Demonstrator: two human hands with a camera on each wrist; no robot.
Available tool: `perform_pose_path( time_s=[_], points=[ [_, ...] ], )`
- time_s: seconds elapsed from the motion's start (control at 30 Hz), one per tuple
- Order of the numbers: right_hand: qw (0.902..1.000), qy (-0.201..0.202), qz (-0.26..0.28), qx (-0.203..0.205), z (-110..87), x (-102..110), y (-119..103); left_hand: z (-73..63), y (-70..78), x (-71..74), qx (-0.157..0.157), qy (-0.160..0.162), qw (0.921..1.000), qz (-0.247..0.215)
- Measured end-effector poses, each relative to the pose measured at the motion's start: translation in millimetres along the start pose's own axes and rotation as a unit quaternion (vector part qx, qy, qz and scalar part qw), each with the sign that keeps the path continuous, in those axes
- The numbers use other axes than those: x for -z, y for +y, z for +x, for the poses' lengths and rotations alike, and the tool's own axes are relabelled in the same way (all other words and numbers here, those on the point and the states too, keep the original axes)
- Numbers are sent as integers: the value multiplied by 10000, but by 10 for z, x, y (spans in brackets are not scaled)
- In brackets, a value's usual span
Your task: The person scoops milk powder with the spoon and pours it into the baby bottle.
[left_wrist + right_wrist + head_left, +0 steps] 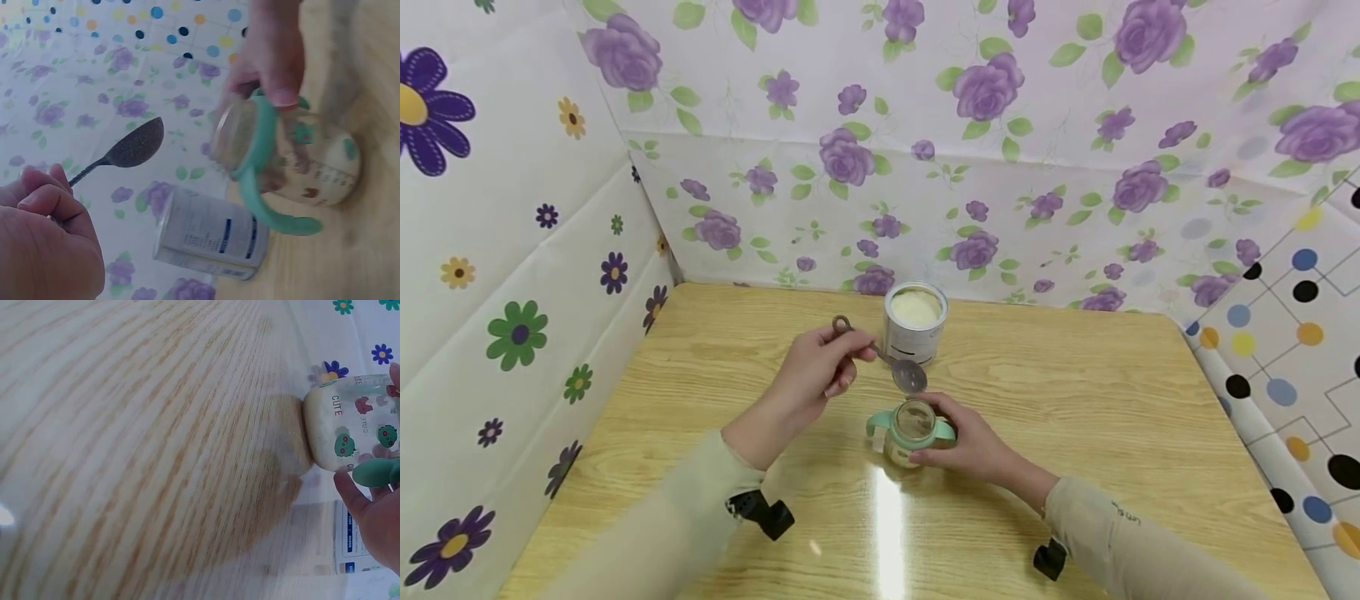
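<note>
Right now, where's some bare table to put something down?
Two bare patches of table: between the right hand and the dotted sheet, and between the left hand and the left flowered sheet. Crowded: the middle, with can, spoon, bottle and both hands close together.

Surface [1060, 392]: pale wood grain, glossy, bright glare streak [890, 525] on the near half. Back sheet [917, 117]: white, purple roses, green leaves, crease running across, bottom meets the surface's far edge. Left sheet [523, 250]: white, purple, green and orange daisies, diagonal fold. Right sheet [1273, 367]: white, black/blue/orange/yellow dots, thin angular lines between. Both flank the surface.
</note>
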State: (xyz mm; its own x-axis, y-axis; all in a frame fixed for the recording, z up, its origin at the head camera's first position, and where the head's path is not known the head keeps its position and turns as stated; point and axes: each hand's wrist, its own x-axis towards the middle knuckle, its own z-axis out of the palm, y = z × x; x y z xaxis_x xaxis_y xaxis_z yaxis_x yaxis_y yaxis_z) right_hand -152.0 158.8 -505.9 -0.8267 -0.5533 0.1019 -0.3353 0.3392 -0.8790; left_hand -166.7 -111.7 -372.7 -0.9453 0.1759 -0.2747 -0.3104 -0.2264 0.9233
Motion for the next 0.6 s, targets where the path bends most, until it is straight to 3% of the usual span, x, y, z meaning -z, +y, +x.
perform_pose_path(
  time_s=[0.13, 0.33, 0.47, 0.6],
  points=[
    [10000, -5, -31, 45, -4, -2, 1, 160, 188, 7, 32, 103, 9997, -240],
    [10000, 34, -36, 19, -2, -10, -13, 540, 374, -65, -92, 115, 9991, -389],
    [10000, 55, -20, 19, -3, -9, -20, 790, 404, -110, -48, 126, 9984, -547],
    [10000, 47, -25, 71, 0, -5, -30, 1006, 343, -118, -40, 271, 9975, -656]
  ],
)
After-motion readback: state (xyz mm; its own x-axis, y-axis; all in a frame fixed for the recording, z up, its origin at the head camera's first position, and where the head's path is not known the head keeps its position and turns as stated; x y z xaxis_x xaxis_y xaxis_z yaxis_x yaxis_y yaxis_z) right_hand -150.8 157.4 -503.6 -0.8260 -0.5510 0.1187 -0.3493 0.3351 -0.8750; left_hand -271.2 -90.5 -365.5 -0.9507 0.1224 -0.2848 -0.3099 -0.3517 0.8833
